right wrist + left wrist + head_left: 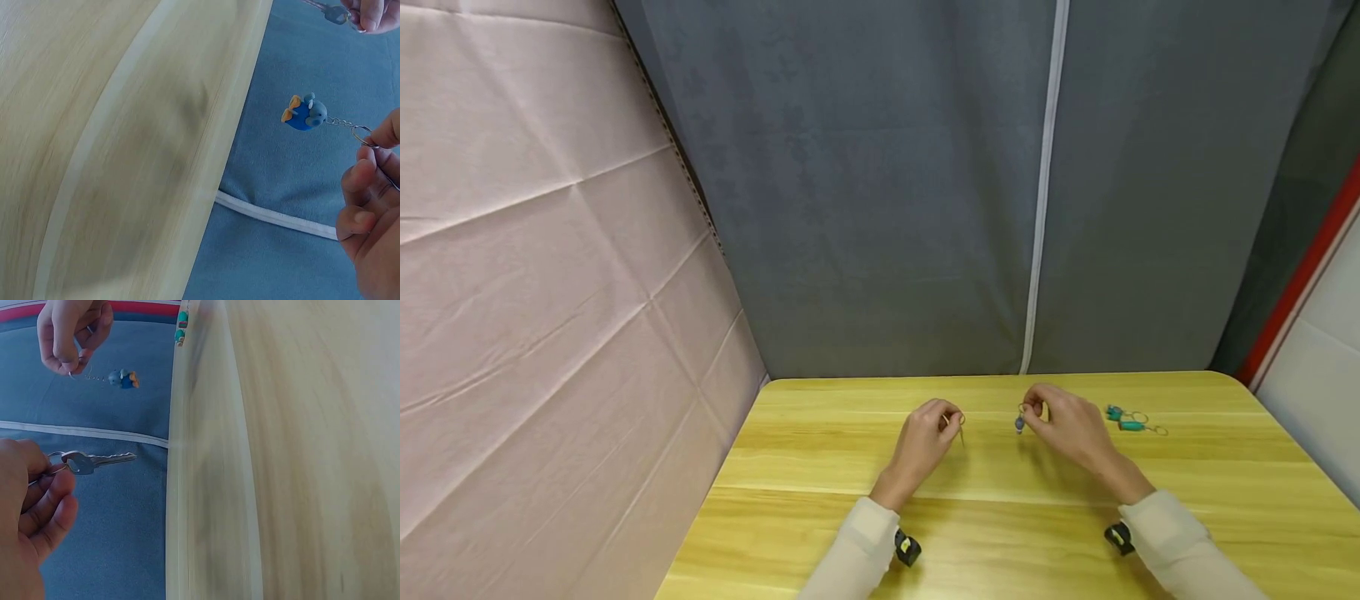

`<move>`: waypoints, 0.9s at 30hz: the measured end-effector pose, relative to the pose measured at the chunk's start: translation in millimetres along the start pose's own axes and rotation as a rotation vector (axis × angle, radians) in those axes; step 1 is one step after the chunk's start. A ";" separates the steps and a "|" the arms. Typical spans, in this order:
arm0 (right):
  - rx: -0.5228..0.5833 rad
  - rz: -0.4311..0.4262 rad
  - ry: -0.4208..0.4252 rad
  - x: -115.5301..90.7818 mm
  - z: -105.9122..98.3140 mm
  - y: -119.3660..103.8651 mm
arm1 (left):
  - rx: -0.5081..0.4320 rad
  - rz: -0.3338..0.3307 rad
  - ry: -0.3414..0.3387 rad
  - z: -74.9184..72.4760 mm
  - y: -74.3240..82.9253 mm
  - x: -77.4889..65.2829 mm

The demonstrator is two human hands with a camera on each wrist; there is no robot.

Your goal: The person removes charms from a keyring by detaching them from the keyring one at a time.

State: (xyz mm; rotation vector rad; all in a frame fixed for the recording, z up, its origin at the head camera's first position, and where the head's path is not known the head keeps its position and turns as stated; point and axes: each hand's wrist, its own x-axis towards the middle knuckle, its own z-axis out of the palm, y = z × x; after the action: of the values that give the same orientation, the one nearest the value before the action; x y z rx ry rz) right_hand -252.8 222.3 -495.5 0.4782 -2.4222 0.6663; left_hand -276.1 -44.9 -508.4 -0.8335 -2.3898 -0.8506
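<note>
In the left wrist view my left hand (37, 506) pinches a metal ring between thumb and fingertips, and a silver key (94, 461) hangs from it. My right hand (378, 187) holds the split ring (362, 135) of a keychain; from its short chain dangles a small blue and grey animal figure (305, 114) with orange feet. Both hands are raised over the far part of the table, a short gap apart, the left (925, 437) and the right (1071, 421). The key ring and the figure keychain are separate from each other.
Two teal keychains (1131, 425) with rings lie on the wooden table (1000, 533), right of my right hand. A grey curtain (880, 208) with a white strip rises behind the table's far edge. Pale fabric (550, 292) hangs on the left.
</note>
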 end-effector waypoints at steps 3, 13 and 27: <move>0.000 0.003 0.004 -1.1 -2.5 3.2 | -0.005 -0.010 0.002 -0.9 -0.9 -0.1; -0.008 0.026 0.027 -3.9 -11.3 15.5 | -0.053 -0.033 0.010 -6.5 -6.1 1.9; -0.031 0.037 0.052 -10.5 -23.5 34.2 | -0.079 -0.065 0.045 -11.0 -20.8 -0.8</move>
State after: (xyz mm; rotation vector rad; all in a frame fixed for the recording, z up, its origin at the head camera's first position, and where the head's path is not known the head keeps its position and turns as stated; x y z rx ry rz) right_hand -250.6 265.0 -497.2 0.3994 -2.3940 0.6485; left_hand -287.1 -65.7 -509.4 -0.7620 -2.3684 -0.9843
